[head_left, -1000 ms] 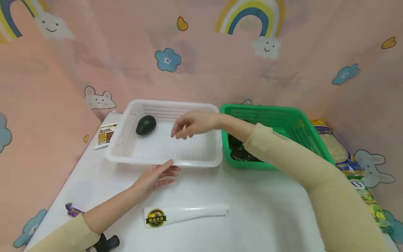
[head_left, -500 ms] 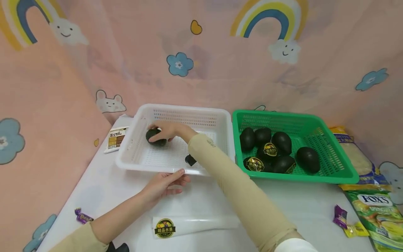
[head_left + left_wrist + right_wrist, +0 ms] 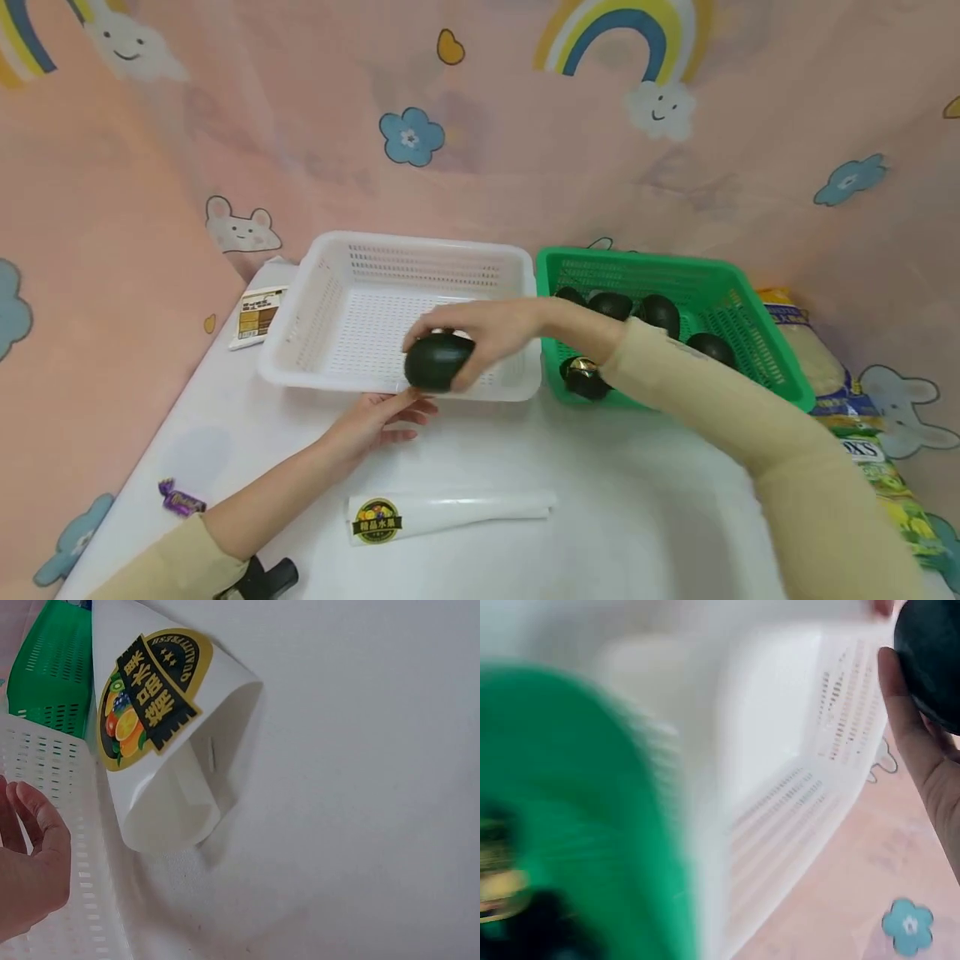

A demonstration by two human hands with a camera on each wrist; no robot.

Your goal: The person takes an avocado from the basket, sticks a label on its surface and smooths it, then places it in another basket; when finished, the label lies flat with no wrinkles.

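Observation:
In the head view my right hand (image 3: 487,333) grips a dark green avocado (image 3: 437,362) above the front part of the white basket (image 3: 300,367). Fingers and thumb wrap the fruit, which also shows at the upper right of the right wrist view as a dark avocado (image 3: 934,660). My left hand (image 3: 375,425) rests by the basket's front rim, its thumb up against the rim below the avocado and its fingers loosely spread outside. Several more avocados (image 3: 660,315) lie in the green basket (image 3: 772,358), partly hidden by the right forearm.
A rolled white bag with a fruit label (image 3: 450,507) lies in front. A small packet (image 3: 258,317) sits left of the white basket, and a purple candy (image 3: 180,498) nearer. Bags of snacks (image 3: 885,492) line the right edge. A patterned pink cloth (image 3: 480,192) hangs behind.
My right hand reached to the avocado at the white basket's left side, took hold and lifted it to the right and toward me. The left hand stays at the rim.

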